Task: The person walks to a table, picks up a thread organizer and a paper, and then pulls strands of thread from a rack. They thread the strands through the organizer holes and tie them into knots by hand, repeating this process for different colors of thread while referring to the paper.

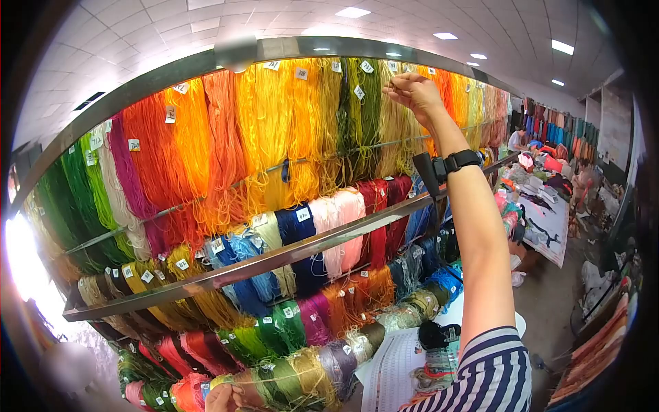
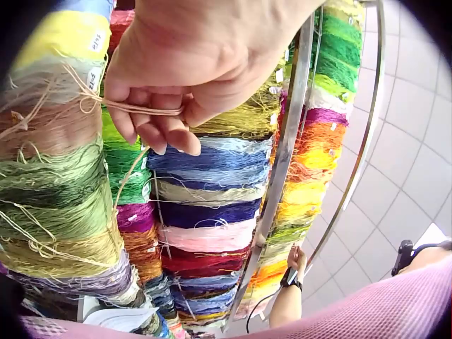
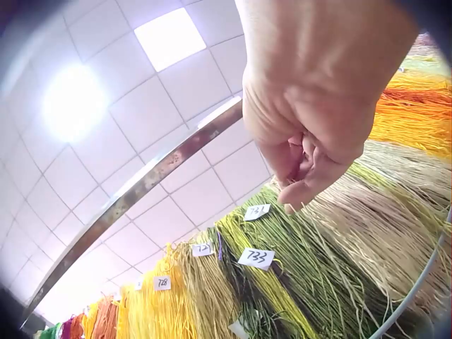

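Note:
Low at the front of the rack, my left hand (image 1: 223, 398) pinches a few pale beige thread strands (image 2: 145, 109) between thumb and fingers. These strands trail leftward over a rust-pink skein (image 2: 60, 131) in the left wrist view. My right hand (image 1: 415, 93) is raised to the top rail, its fingers curled inward. In the right wrist view, the fingertips (image 3: 295, 196) are right at the top of a dark green skein (image 3: 304, 254) and a beige skein (image 3: 381, 226); I cannot tell whether they pinch a strand. Tags marked 733 (image 3: 256, 258) and 728 (image 3: 162, 282) hang nearby.
A metal rail (image 1: 274, 257) crosses in front of the rack's tiers of coloured skeins. Printed sheets (image 1: 391, 374) lie by the lower skeins at right. Farther right are a cluttered table (image 1: 546, 230) and another person (image 1: 516, 139).

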### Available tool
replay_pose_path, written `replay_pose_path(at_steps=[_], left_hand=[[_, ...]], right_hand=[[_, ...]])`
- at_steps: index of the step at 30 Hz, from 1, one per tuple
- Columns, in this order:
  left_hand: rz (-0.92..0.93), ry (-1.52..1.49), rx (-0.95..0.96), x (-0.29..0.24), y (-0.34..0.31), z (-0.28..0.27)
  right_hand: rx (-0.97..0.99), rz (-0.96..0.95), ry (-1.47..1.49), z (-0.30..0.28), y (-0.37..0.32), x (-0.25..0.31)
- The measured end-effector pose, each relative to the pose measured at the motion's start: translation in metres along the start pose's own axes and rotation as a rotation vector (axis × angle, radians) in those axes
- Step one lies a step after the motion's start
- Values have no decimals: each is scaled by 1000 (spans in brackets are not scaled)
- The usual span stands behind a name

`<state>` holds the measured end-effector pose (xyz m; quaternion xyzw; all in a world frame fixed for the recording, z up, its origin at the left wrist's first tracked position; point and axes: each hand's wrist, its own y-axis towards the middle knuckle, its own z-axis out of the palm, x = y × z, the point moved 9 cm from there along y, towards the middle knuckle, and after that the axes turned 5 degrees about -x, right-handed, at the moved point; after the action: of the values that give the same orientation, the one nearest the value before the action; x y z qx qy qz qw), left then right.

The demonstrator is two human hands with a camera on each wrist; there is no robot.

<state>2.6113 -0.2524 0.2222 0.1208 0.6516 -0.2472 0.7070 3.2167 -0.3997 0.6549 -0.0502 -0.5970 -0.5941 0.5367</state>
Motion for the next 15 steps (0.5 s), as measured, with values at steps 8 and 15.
replay_pose_path(at_steps=[8, 15], left_hand=[[-77, -101, -85, 13, 2, -7], [-140, -724, 374, -7, 3, 24]], right_hand=[[-57, -237, -539, 0, -3, 10], [300, -664, -898, 79, -223, 72]])
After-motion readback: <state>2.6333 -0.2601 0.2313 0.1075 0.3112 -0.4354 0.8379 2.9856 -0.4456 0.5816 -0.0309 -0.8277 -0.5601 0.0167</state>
